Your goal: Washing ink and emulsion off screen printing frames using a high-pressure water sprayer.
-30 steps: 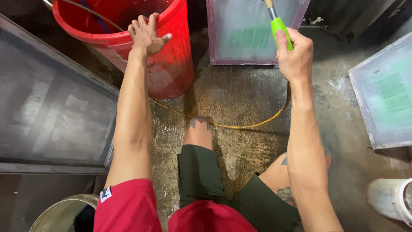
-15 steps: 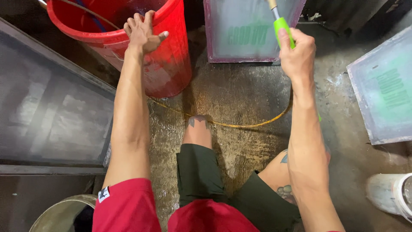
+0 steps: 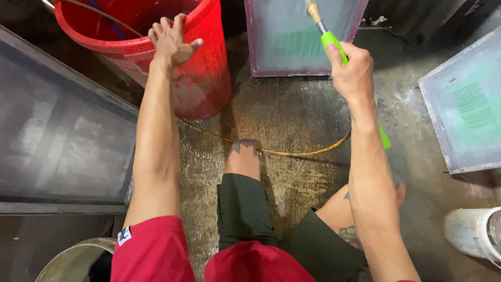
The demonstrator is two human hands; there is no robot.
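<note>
Our right hand (image 3: pixel 352 70) is clenched around the green handle of a spray wand (image 3: pixel 334 47). The handle passes through the fist: its brass tip comes out above the fingers and points at the framed screen (image 3: pixel 305 39) leaning just ahead, and the lower green end shows below the wrist beside the forearm. Our left hand (image 3: pixel 169 39) lies flat with the fingers spread and released on the rim of the red bucket (image 3: pixel 203 78); the fingertips reach over the edge into the bucket and the thumb points to the right along the outside wall. A yellow hose (image 3: pixel 292 151) crosses the wet concrete floor (image 3: pixel 292 115) between the bucket and the right arm, passing just by our knee. Another screen (image 3: pixel 464 104) lies at the right, well apart from the wand.
</note>
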